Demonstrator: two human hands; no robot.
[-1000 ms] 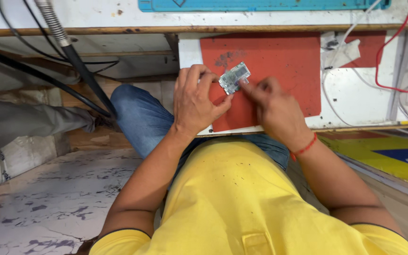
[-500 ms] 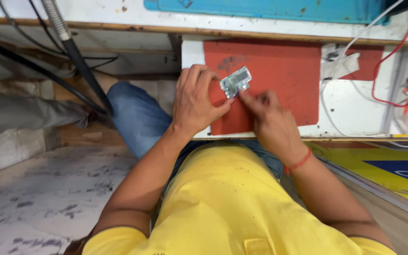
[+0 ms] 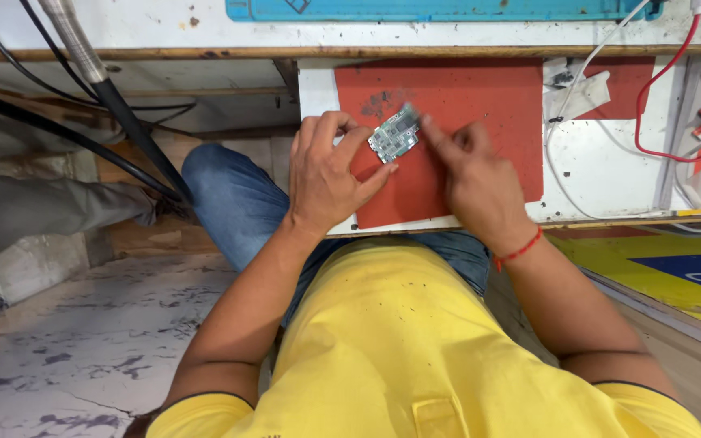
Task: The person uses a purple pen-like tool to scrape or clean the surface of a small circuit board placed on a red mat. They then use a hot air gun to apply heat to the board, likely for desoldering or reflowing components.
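Note:
A small green circuit board (image 3: 393, 134) with silver shields lies tilted over a red work mat (image 3: 464, 105). My left hand (image 3: 330, 174) pinches its left and lower edges between fingers and thumb. My right hand (image 3: 472, 174), with a red thread on the wrist, touches the board's right edge with an extended finger. I cannot tell whether that hand holds a small tool.
The mat lies on a white pull-out shelf (image 3: 602, 170) under a bench edge with a blue mat (image 3: 440, 10). White and red cables (image 3: 651, 97) run at the right. Black cables and a metal hose (image 3: 99, 81) hang at the left, above a marbled floor (image 3: 83, 341).
Both hands and the board sit slightly lower in view. The right hand's finger has shifted against the board's right edge. The left hand's hold is unchanged.

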